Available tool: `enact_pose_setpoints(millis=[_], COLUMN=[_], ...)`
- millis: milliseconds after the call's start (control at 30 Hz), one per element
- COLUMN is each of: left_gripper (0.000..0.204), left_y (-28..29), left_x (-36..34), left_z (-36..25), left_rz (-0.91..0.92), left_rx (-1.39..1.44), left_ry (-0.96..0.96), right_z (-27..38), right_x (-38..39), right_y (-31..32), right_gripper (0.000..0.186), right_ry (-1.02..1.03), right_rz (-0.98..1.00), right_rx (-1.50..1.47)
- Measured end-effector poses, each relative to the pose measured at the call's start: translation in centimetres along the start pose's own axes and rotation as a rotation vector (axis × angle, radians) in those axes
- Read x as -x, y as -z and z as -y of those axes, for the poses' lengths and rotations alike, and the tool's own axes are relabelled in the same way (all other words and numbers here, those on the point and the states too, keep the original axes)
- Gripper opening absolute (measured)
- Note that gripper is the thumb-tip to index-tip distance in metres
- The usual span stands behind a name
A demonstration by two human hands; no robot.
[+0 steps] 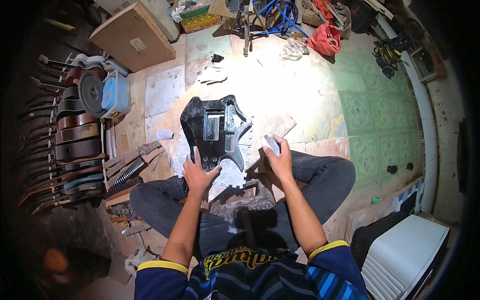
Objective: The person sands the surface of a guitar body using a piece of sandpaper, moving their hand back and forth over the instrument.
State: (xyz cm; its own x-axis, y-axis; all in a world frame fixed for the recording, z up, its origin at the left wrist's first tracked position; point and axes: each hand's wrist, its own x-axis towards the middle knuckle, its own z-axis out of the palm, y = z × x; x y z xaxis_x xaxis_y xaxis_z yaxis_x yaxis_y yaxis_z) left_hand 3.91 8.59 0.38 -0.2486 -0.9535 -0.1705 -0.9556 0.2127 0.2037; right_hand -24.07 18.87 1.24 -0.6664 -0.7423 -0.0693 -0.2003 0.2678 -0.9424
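Under my remote camera a pale, tooth-edged mat (229,176) is carrying a black guitar body (197,122) that is reaching its right edge. I'm seeing the left hand (198,175), fingers spread apart, resting on the body's near end; the right hand (281,162), beyond the mat's right edge, is clamping a small pale block (270,145).

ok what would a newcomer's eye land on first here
Probably the glossy black guitar body near the centre, with the left hand at its lower end and the right hand holding a small pale block. Next, perhaps, the row of guitars along the left side and the red bag toward the top right.
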Motion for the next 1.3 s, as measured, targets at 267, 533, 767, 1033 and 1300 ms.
enact_pose_setpoints(millis=[267, 533, 767, 1033, 1300], left_gripper=[0.115, 0.104, 0.090, 0.087, 0.059], left_y=[0.2, -1.6, 1.1, 1.5, -0.2], left_x=[1.2, 2.6, -3.4, -16.3, -11.0], left_z=[-4.1, -7.5, -6.0, 1.1, 2.3], left_rz=[0.055, 0.145, -0.093, -0.084, -0.279], left_rx=[0.078, 0.430, 0.253, 0.039, 0.099], left_ry=[0.171, 0.283, 0.149, -0.094, 0.236], right_z=[-0.5, -1.9, -2.1, -3.4, 1.2], right_x=[0.3, 0.4, 0.6, 0.5, -1.3], right_y=[-0.4, -0.7, 0.2, 0.2, -0.9], right_gripper=[0.053, 0.056, 0.057, 0.057, 0.055], right_ry=[-0.015, -0.045, -0.088, -0.073, 0.073], right_rz=[0.031, 0.032, -0.009, -0.024, -0.039], right_rx=[0.051, 0.097, 0.150, 0.183, 0.319])
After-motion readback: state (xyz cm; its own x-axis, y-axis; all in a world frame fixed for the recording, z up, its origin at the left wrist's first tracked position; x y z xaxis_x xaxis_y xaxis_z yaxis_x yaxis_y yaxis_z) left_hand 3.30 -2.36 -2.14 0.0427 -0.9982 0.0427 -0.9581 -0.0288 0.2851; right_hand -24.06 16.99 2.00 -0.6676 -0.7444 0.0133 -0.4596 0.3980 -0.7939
